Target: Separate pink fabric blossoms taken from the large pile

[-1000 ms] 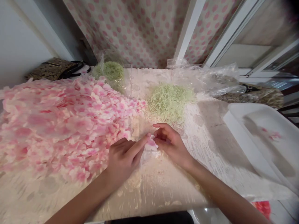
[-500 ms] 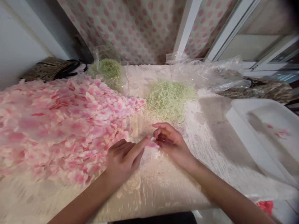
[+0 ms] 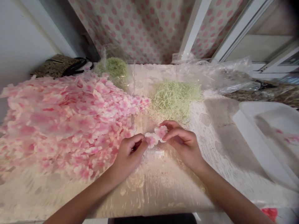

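Two pale pink fabric flowers meet between my hands above the table's near middle. My left hand (image 3: 131,155) pinches the left flower (image 3: 151,140) by its edge between thumb and fingers. The right flower (image 3: 161,133), a little higher, sits in the fingertips of my right hand (image 3: 183,141). Their petals touch or overlap; I cannot tell whether they are joined. To the left spreads a large heap of pink fabric flowers (image 3: 70,118). Just beyond my hands lies a pile of pale green stringy shreds (image 3: 175,98).
A white plastic tray (image 3: 254,140) with a few pink flowers stands at the right. Clear plastic bags (image 3: 210,74) lie along the back, one bag of green filler (image 3: 115,67) among them. At the back left rests a snakeskin-patterned bag (image 3: 50,66).
My hands have drawn slightly apart, and two open flowers now show where a small crumpled pink piece was. My left fingers have curled into a pinch. The view has shifted slightly left.
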The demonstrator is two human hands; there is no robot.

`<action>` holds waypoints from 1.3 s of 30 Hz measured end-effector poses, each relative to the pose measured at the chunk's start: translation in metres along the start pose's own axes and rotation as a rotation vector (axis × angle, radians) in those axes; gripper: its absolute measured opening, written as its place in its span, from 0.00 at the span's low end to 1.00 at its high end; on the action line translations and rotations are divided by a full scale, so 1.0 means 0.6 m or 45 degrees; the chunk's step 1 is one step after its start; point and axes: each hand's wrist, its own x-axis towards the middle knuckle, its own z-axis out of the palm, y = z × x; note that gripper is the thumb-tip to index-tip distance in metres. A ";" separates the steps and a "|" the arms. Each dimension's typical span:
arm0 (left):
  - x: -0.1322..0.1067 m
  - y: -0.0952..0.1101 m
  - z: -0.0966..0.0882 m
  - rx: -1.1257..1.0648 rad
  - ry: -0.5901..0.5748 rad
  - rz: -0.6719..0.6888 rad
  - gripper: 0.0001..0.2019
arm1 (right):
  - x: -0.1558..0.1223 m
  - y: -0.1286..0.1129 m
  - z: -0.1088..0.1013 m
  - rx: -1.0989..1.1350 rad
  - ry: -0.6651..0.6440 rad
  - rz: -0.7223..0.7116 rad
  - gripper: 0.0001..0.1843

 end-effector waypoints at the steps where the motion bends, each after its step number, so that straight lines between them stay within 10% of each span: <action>1: 0.000 -0.001 0.001 -0.017 -0.025 -0.017 0.17 | -0.001 -0.001 0.000 0.034 -0.042 0.016 0.12; 8: -0.002 -0.009 0.001 -0.184 -0.148 -0.035 0.13 | -0.007 -0.006 0.010 0.054 -0.238 0.102 0.12; 39: -0.007 -0.003 0.004 -0.251 -0.139 -0.065 0.11 | -0.007 -0.003 0.016 -0.100 -0.186 0.139 0.10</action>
